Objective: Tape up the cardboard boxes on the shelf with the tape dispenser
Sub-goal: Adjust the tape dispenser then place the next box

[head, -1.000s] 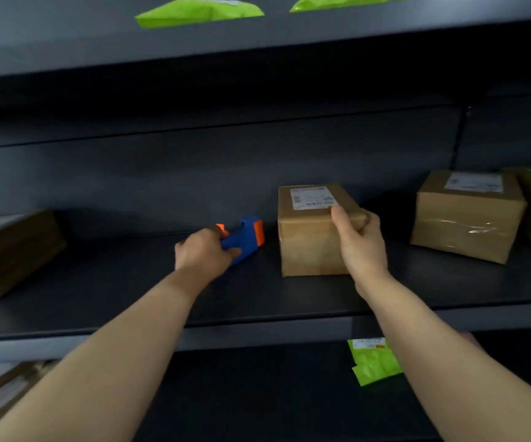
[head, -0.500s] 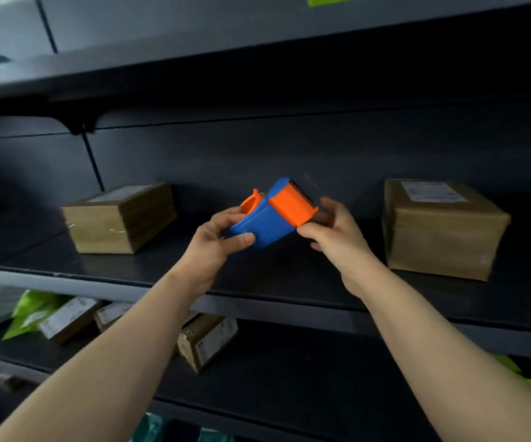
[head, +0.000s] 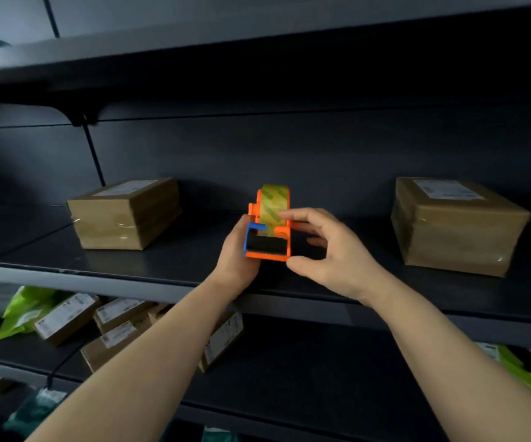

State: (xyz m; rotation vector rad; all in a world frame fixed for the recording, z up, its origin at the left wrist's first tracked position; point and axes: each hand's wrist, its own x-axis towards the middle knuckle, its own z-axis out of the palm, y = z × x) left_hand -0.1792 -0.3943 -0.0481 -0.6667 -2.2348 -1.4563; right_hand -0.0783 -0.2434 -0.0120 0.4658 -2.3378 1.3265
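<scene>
The tape dispenser (head: pixel 267 247), orange with a blue side and a roll of clear yellowish tape (head: pixel 273 204) standing up at its far end, is held above the middle of the shelf (head: pixel 130 280), just behind its front edge. The left hand (head: pixel 235 260) grips it from the left and underneath, fingers wrapped round the body. The right hand (head: pixel 337 260) meets it from the right: its fingers (head: pixel 296 214) are spread and curved, the forefinger tip on the tape roll and the thumb against the dispenser's near right corner.

One cardboard box (head: pixel 123 215) sits toward the left end of the same shelf and a second cardboard box (head: pixel 455 228) toward the right end, both well apart from the dispenser. On the lower shelf, small labelled boxes (head: pixel 66 317) lie beside green bags (head: pixel 22 307).
</scene>
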